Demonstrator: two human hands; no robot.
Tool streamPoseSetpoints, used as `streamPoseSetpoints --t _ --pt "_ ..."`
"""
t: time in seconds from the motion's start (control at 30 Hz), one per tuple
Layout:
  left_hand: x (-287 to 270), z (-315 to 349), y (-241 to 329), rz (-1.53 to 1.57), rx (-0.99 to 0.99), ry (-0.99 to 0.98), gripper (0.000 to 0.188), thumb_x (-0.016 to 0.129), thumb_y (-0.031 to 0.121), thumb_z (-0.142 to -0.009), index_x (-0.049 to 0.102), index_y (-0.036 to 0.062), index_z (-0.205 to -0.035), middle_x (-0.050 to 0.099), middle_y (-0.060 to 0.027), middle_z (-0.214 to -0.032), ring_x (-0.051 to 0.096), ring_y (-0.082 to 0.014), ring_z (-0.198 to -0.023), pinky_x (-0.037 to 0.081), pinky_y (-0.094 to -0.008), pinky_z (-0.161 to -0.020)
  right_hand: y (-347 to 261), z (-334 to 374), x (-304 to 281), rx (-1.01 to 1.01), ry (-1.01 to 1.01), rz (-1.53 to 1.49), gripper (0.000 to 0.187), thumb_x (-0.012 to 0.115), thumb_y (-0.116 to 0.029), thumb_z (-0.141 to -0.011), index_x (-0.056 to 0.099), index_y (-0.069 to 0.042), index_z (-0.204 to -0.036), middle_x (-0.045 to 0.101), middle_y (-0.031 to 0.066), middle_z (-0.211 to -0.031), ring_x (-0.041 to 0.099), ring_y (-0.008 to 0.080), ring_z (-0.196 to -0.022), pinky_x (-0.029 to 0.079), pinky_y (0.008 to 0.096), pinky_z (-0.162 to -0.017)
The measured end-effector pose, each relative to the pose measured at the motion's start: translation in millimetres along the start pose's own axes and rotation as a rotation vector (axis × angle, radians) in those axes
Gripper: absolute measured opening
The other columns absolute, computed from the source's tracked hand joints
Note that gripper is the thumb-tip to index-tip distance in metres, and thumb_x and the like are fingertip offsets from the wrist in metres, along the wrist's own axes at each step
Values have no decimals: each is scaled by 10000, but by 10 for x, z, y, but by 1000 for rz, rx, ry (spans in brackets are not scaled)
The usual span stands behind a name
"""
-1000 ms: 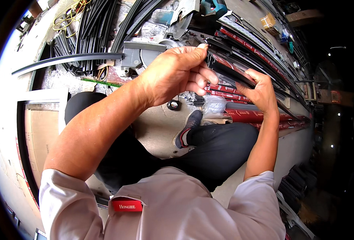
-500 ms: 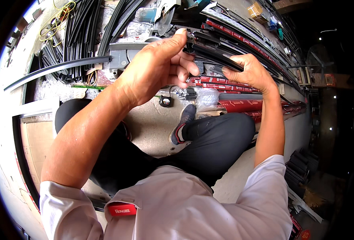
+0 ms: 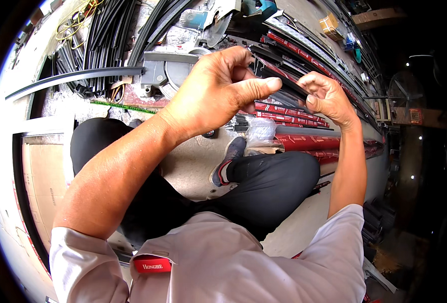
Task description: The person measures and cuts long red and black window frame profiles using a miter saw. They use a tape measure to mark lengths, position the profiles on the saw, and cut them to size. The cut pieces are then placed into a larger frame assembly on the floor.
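A black profile strip (image 3: 291,86) is held up in front of me, slanting down to the right between my hands. My left hand (image 3: 211,96) is curled at its left end, fingers bent behind and thumb laid along the near side. The exact contact of those fingers is partly hidden. My right hand (image 3: 329,101) pinches the strip farther along between thumb and fingers. Just beyond my left hand stands a mitre saw, its round blade (image 3: 218,31) raised over a grey base (image 3: 155,70). A long dark profile (image 3: 77,77) rests at the base's left side.
Bundles of black profiles (image 3: 110,38) lie at the far left beside a yellow cord (image 3: 74,25). Red-wrapped profiles (image 3: 304,143) and a clear plastic bundle (image 3: 260,130) lie below my right hand. A green measuring tape (image 3: 122,106) stretches near my left knee. A framed cardboard panel (image 3: 44,177) stands left.
My left hand has turned from palm showing to back showing, its thumb swinging down to the right along the strip. My right hand has shifted slightly right and down, still pinching the strip.
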State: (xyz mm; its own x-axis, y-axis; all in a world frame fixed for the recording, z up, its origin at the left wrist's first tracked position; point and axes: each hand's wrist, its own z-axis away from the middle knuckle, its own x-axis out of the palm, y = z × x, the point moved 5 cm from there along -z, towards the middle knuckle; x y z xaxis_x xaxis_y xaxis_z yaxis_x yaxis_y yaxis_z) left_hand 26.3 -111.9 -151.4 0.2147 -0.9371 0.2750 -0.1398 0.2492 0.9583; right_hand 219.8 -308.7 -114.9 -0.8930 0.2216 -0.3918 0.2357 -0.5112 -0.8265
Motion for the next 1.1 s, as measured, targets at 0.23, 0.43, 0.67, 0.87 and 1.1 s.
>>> streamPoseSetpoints --t 0.23,0.43,0.67,0.87,1.1 --pt "24 -41 22 20 12 17 309 819 252 -963 598 43 -908 703 -32 -804 618 -54 -671 513 -231 -589 -59 80 -70 -138 128 147 667 779 -514 -937 676 38 -1296 754 109 -1065 715 169 -963 582 308 -883" --pt "90 -43 42 43 -15 -3 343 733 331 -1031 584 60 -882 755 -78 -833 641 -66 -646 499 -228 -572 -138 29 -108 -164 196 369 674 605 -586 -1030 702 41 -1258 723 50 -952 601 100 -774 513 270 -737" --pt "116 -85 6 101 -48 26 329 717 332 -1042 596 67 -888 761 -77 -841 633 -66 -628 497 -223 -573 -99 -60 -143 -185 133 367 670 570 -610 -1033 716 36 -1139 723 47 -932 608 107 -786 512 271 -746" --pt "116 -82 7 69 -64 32 333 719 333 -1040 602 62 -886 759 -76 -827 624 -65 -614 491 -220 -566 -251 -51 33 -241 148 263 539 586 -461 -1088 675 39 -907 634 26 -841 570 101 -752 475 273 -718" --pt "93 -80 -39 108 -92 31 291 734 284 -1032 619 48 -906 758 -75 -820 622 -66 -603 480 -220 -552 -125 6 -30 -218 234 238 447 719 -403 -1027 692 36 -1106 697 29 -990 596 82 -883 490 246 -804"
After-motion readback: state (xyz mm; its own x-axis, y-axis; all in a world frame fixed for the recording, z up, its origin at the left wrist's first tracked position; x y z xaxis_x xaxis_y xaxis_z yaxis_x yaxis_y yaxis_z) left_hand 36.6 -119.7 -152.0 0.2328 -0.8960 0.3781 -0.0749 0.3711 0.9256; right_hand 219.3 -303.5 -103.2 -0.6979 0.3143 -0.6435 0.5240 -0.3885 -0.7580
